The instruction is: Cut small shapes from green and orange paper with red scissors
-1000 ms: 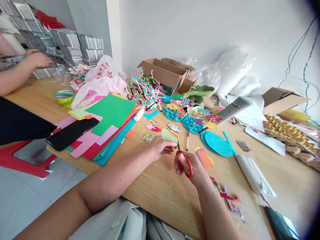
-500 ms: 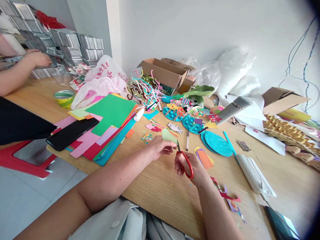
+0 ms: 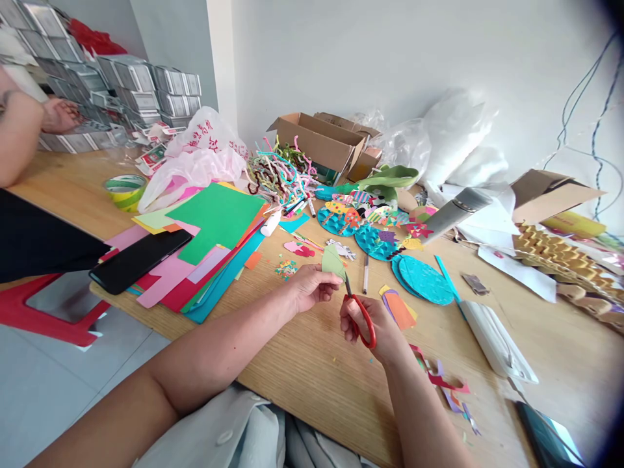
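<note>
A piece of light green paper (image 3: 332,262) is pinched in my left hand (image 3: 314,287), over the middle of the table. My right hand (image 3: 366,323) grips a pair of scissors (image 3: 367,328) by their red handles. The dark blades point up and away from me, with their tips at the paper's right edge. Just beyond my hands lie a white paper fish (image 3: 345,249), pink and red paper cutouts (image 3: 299,249) and a pen (image 3: 365,273). A small heap of coloured paper bits (image 3: 286,269) is left of the green piece.
Coloured paper sheets (image 3: 219,221) with a black phone (image 3: 141,261) on them lie left. Blue discs (image 3: 424,279), paper scraps (image 3: 451,385) and a white case (image 3: 497,341) are right. A co-worker's hand (image 3: 61,116) is near metal tins (image 3: 136,78).
The green paper has turned more upright and shifted slightly right in my left hand. My right hand and the scissors have barely moved. The co-worker's hand has moved left.
</note>
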The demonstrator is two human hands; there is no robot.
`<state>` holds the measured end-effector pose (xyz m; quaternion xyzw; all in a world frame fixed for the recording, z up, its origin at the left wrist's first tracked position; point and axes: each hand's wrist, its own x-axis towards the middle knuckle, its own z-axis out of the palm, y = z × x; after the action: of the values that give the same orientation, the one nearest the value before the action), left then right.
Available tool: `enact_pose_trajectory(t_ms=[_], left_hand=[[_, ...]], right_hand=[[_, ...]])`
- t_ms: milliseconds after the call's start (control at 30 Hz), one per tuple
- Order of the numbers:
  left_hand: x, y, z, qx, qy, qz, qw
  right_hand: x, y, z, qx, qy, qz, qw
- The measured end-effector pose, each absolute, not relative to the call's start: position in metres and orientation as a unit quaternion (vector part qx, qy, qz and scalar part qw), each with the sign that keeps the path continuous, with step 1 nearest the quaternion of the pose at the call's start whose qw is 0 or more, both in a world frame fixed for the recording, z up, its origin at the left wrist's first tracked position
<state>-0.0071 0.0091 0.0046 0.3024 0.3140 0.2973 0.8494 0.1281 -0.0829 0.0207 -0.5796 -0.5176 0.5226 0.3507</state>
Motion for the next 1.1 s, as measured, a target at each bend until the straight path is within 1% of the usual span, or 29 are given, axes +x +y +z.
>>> enact_pose_trajectory(t_ms=[100,567,1100], left_hand=[[-0.0064,0.0083,0.0048,0.305,0.312,0.313,0.843],[-0.0097,0.0084,0.0080,0.374,0.332,0.297,0.813],[-0.0100,0.0078,0.0095,0.386,0.335,0.296,0.807]], right_hand=[[0.1279,-0.0820,0.0198,-0.582,-0.517,0.522,0.349],[0.1294,-0.0830,0.0211,-0.541,-0.536,0.545,0.350],[0.1262,-0.0835,0.0280,-0.559,-0.542,0.532,0.331]])
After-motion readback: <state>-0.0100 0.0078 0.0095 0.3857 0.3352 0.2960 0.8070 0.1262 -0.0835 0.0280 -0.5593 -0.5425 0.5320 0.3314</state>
